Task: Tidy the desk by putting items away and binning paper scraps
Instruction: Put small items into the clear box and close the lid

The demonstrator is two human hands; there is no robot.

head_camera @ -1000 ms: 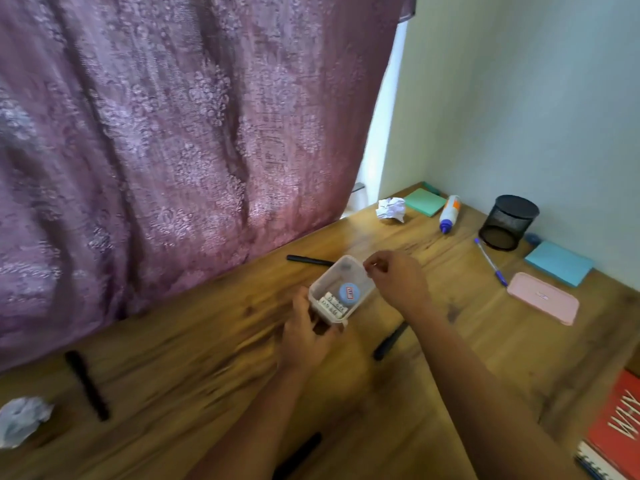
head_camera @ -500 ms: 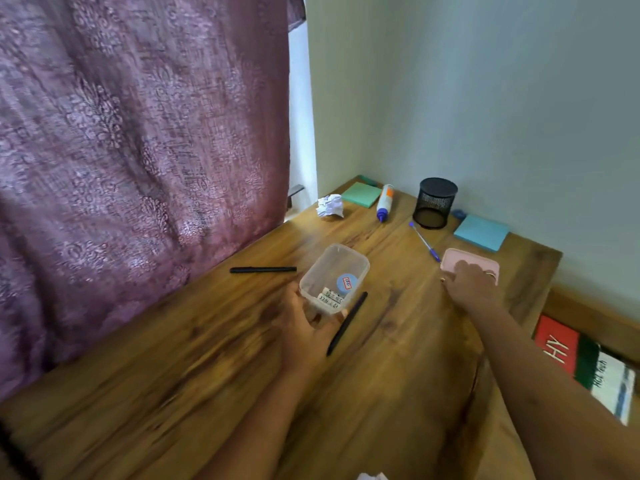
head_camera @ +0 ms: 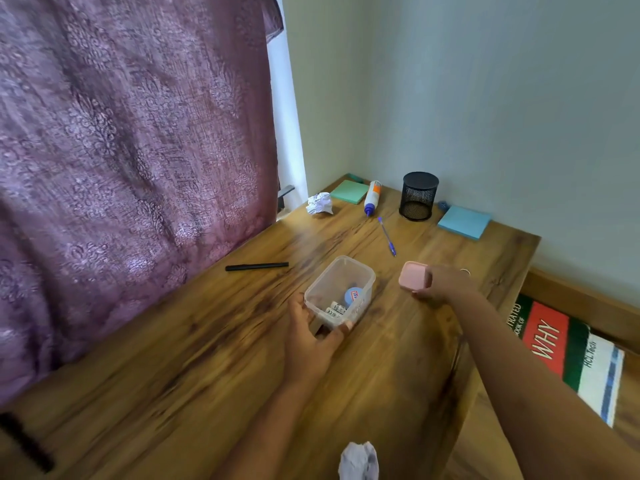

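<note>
Left hand (head_camera: 311, 337) grips the near end of the clear plastic container (head_camera: 346, 275): thumb on the left wall, fingertips curled round the near right corner. Right hand (head_camera: 446, 284) holds the pink lid (head_camera: 414, 277) by its right edge, fingers curled over it. Lid looks tilted; cannot tell if its lower edge touches the desk (head_camera: 207, 358).

Position: lid is just right of the container, apart from it, about level with its far half. Container stands upright on the desk, mouth uncovered, between the two hands.

Contents: one blue-topped round item (head_camera: 353, 294) and some small white printed pieces (head_camera: 336, 310); their number is unreadable.

Count on desk:
- Paper scraps, 2: far paper ball (head_camera: 320, 203) by the curtain (head_camera: 131, 168), near paper ball (head_camera: 358, 460) at the bottom edge.
- Black pen (head_camera: 257, 267), 1, left of and beyond the container. A second black stick (head_camera: 26, 441) at far left is blurred.
- Blue pen (head_camera: 387, 236), 1.
- Glue bottle (head_camera: 372, 197), 1, lying down.
- Mesh pen cup (head_camera: 418, 195), 1, upright.
- Note pads, 2: green pad (head_camera: 349, 191), blue pad (head_camera: 464, 222).

Book (head_camera: 568, 355), 1, lies beyond the desk's right edge.
</note>
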